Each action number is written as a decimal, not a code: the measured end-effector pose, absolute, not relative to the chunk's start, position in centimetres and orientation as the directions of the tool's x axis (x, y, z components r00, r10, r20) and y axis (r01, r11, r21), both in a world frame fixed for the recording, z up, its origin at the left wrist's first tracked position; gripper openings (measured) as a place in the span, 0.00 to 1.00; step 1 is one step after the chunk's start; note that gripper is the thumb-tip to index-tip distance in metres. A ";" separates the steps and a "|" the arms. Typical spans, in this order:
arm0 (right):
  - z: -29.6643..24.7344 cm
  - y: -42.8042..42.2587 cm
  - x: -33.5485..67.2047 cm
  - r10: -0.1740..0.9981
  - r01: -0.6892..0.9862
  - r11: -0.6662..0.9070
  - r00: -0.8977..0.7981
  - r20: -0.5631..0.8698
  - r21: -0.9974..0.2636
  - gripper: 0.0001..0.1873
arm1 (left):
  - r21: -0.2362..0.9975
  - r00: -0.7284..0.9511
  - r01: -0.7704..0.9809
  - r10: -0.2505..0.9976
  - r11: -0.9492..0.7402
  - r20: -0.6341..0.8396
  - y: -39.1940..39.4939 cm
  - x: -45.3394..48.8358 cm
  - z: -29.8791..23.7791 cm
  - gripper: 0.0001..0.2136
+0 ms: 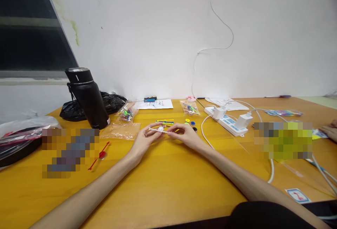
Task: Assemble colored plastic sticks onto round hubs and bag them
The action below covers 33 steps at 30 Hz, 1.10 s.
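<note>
Between my two hands is a thin white plastic stick with a round white hub at its middle. My left hand is closed around the hub end of it, thumb below and fingers above. At the stick's right end, my right hand pinches it with thumb and fingertips. Just behind the hands lie yellow and blue arrow-shaped sticks and several small round discs in yellow, blue and black. A red arrow-ended stick with a red hub rests on the table left of my left forearm.
A black bottle stands at left beside a black plastic bag. Clear bags of coloured parts lie near the wall. A white power strip with plugs and cables is at right. Another person's hand shows at the right edge.
</note>
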State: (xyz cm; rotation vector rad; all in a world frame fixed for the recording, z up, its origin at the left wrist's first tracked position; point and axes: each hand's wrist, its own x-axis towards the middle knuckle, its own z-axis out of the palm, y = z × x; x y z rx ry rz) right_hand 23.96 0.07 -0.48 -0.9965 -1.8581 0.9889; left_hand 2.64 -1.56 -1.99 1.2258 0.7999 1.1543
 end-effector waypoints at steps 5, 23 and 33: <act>-0.6 0.3 24.1 0.883 0.290 0.411 -0.362 0.298 -0.865 0.14 | 0.978 0.304 -0.167 0.937 -0.124 0.171 -1.3 2.5 -2.1 0.27; 0.0 -0.4 23.9 0.858 0.343 0.471 -0.390 0.333 -0.813 0.14 | 0.980 0.273 -0.074 0.941 -0.184 0.198 -1.5 2.8 -1.9 0.23; 0.1 -0.7 23.9 0.825 0.274 0.480 -0.464 0.322 -0.834 0.15 | 0.982 0.266 -0.051 0.945 -0.183 0.190 -2.0 2.7 -1.0 0.19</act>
